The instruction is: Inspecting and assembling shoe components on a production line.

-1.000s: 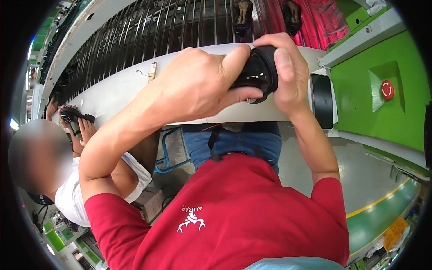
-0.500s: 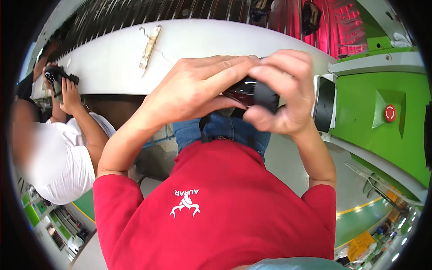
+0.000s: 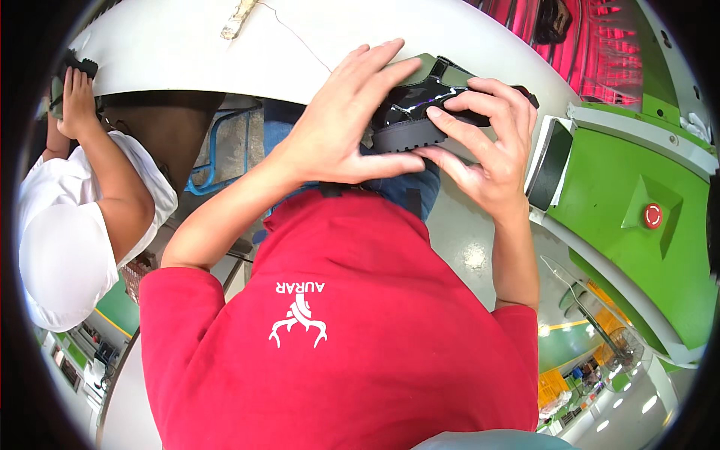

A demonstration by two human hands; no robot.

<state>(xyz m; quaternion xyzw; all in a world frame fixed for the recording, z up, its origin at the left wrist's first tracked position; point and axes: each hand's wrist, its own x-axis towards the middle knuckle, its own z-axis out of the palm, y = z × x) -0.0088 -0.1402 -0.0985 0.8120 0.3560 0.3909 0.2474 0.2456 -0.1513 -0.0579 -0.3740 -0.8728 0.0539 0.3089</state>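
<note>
Both of my hands hold a glossy black shoe (image 3: 420, 112) with a thick ridged grey-black sole, in front of my chest near the top middle of the head view. My left hand (image 3: 345, 127) wraps over the shoe's left end, fingers spread on top and thumb under the sole. From the right, my right hand (image 3: 487, 146) grips it, with fingers curled over the upper and sole edge. The shoe's far side is hidden by my fingers.
A white conveyor edge (image 3: 187, 45) curves across the top, with a small pale piece (image 3: 238, 16) lying on it. A green machine housing (image 3: 645, 202) with a red round button (image 3: 652, 216) stands at the right. A co-worker in white (image 3: 67, 225) works at the left, hand raised to the belt.
My hands have drawn the shoe lower and closer to my chest, turning it so the ridged sole shows. The view has tilted down; the conveyor rollers have left the frame.
</note>
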